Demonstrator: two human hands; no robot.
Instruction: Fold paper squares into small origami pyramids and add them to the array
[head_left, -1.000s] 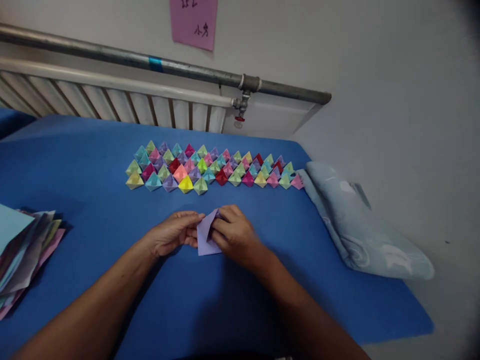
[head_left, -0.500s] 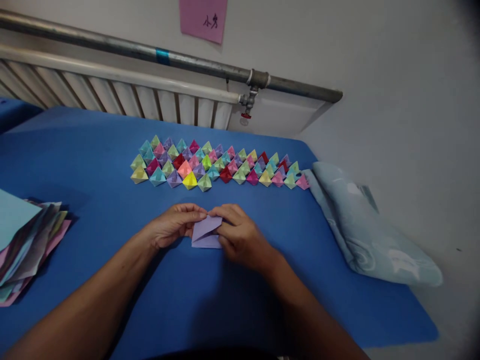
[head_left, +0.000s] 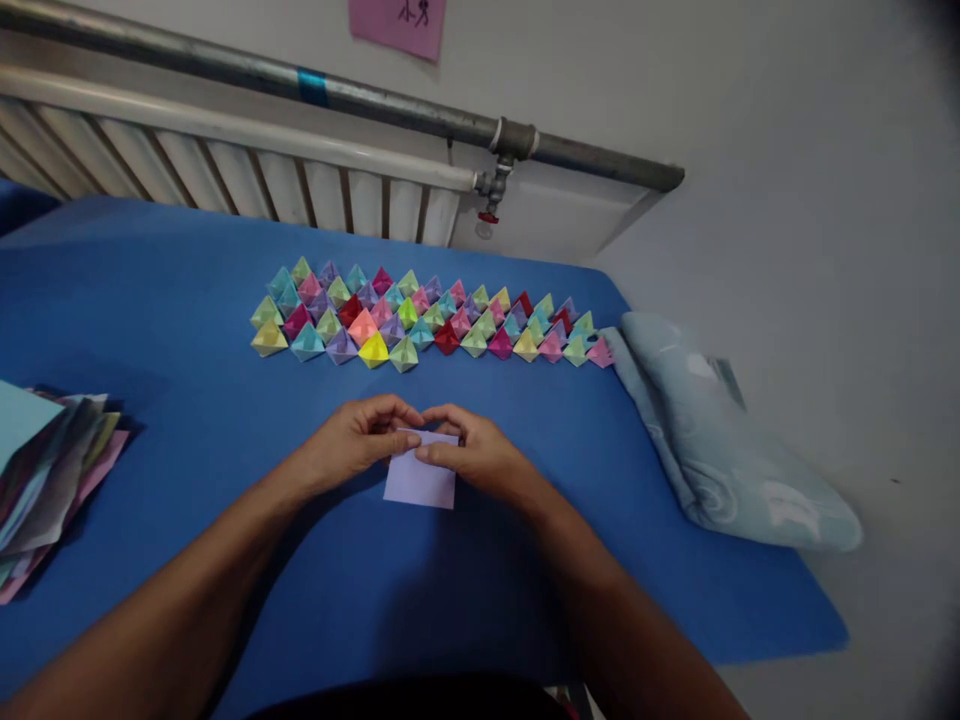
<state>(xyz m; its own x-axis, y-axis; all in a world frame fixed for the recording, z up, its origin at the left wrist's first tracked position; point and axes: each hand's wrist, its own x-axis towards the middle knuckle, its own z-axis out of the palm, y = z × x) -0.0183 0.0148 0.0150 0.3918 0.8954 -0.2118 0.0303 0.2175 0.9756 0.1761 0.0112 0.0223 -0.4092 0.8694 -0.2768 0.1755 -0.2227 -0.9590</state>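
A lilac paper square (head_left: 421, 480) hangs between my hands above the blue table, its broad face turned toward me. My left hand (head_left: 367, 435) grips its upper left edge, thumb in front and fingers behind. Along the upper right edge, my right hand (head_left: 472, 448) pinches the same paper, with its thumb close to the left thumb. Beyond the hands, several small folded paper boats (head_left: 403, 352) in many colours stand in staggered rows.
Stacked coloured paper sheets (head_left: 52, 470) lie at the left of the blue table (head_left: 187, 400). A folded pale-green blanket (head_left: 720, 450) rests at the right. Behind are a radiator (head_left: 285, 190), a metal pipe (head_left: 405, 110) and a pink note (head_left: 401, 25) on the wall.
The lilac paper, seen with an open fold before, now shows a flat square face. My right hand has shifted up to its top edge. The view has moved slightly.
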